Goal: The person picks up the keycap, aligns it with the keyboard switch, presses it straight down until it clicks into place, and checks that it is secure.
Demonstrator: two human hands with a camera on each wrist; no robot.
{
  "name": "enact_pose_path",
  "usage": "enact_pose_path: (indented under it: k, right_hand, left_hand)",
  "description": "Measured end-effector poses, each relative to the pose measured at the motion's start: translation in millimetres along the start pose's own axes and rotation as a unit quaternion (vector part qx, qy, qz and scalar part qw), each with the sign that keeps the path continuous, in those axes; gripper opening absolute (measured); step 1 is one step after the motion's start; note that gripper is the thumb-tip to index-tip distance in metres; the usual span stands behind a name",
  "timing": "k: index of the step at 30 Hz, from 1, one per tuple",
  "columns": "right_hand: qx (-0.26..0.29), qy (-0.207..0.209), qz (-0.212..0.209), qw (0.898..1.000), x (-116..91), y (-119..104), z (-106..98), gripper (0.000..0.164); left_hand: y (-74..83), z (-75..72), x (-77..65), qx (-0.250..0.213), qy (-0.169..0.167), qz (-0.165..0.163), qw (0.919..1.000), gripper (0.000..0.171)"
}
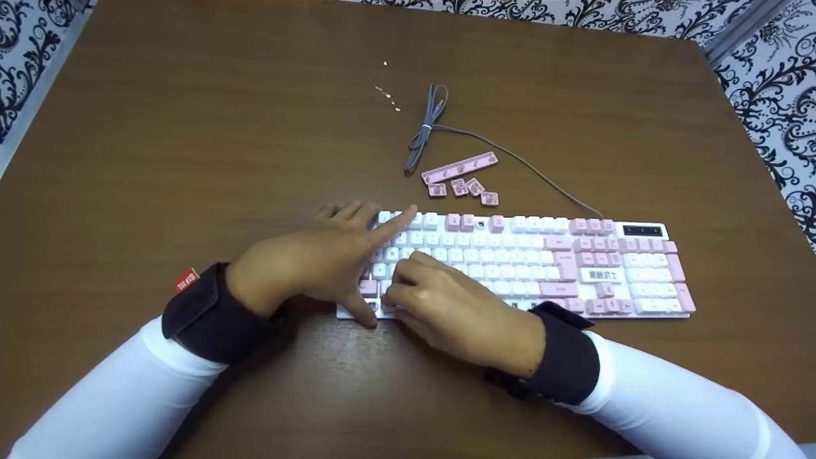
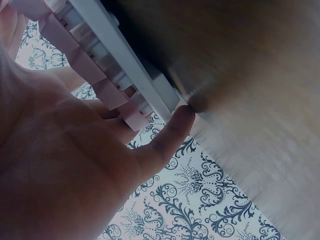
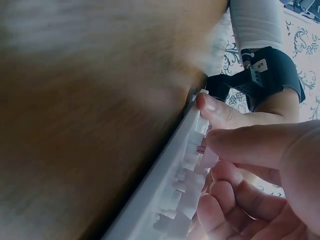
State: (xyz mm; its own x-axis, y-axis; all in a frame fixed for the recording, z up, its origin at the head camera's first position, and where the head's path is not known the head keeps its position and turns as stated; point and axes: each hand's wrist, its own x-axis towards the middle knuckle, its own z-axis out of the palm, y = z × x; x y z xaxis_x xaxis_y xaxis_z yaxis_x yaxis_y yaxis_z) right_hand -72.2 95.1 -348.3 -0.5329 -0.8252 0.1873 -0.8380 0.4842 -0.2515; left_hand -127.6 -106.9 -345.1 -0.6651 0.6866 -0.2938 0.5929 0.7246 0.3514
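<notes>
A white and pink keyboard (image 1: 510,256) lies flat on the table. My left hand (image 1: 319,255) spreads over its left end, fingers straight; the thumb touches the front left corner, and in the left wrist view the thumb (image 2: 165,140) lies at the keyboard's edge. My right hand (image 1: 452,312) is curled over the front row near that corner. In the right wrist view its thumb and fingers pinch a pale pink keycap (image 3: 209,159) at the board's front row. Uncovered switches (image 1: 524,306) show in the front row, and one bare switch (image 1: 480,224) in the top row.
Behind the keyboard lie a long pink space bar keycap (image 1: 460,168) and several small pink keycaps (image 1: 489,199). A bundled grey cable (image 1: 427,127) runs to the keyboard's back edge. Small light specks (image 1: 385,93) mark the brown table (image 1: 191,127). Patterned floor surrounds it.
</notes>
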Motion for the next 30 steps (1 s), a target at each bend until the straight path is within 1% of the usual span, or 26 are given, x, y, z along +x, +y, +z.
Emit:
enact_pose_path:
  k: [4,7,14,16,18,22,23,25,27,30]
  right_hand:
    - [0.018,-0.012,0.009,1.000,-1,0,-1,0.004]
    - [0.016,-0.014,0.013,1.000,0,-1,-1,0.004]
    - [-0.056,-0.013,-0.022,0.998,2,-2,4,0.010]
    - [-0.062,-0.009,-0.026,0.998,2,-1,6,0.010]
    - [-0.060,-0.004,-0.029,0.998,2,0,7,0.010]
    - [-0.011,0.003,-0.031,0.999,-1,5,4,0.005]
    - [0.001,0.006,-0.030,1.000,-2,8,2,0.006]
    - [0.022,0.017,-0.027,0.999,-6,14,-4,0.016]
    - [0.019,0.029,-0.023,0.999,-10,21,-11,0.024]
    - [0.005,0.042,-0.006,0.999,-15,35,-23,0.034]
  left_hand:
    - [0.5,0.7,-0.7,0.004,0.005,0.006,1.0000,0.143]
    - [0.4,0.2,-1.5,0.001,0.010,0.006,0.9999,0.142]
    - [-0.6,0.5,-1.8,-0.001,0.021,0.016,0.9996,0.142]
    - [-1.2,1.4,-2.0,-0.002,0.021,0.017,0.9996,0.142]
    - [-1.9,1.8,-2.3,-0.003,0.021,0.016,0.9997,0.142]
    - [-2.2,0.9,-1.6,-0.001,0.020,0.013,0.9997,0.142]
    - [-2.1,0.6,-1.1,-0.001,0.018,0.012,0.9998,0.142]
    - [-1.6,0.3,-0.1,0.001,0.012,0.012,0.9999,0.143]
    - [-1.1,-0.1,0.4,0.002,0.003,0.007,1.0000,0.143]
    - [-0.6,-0.6,0.3,0.006,-0.005,0.000,1.0000,0.143]
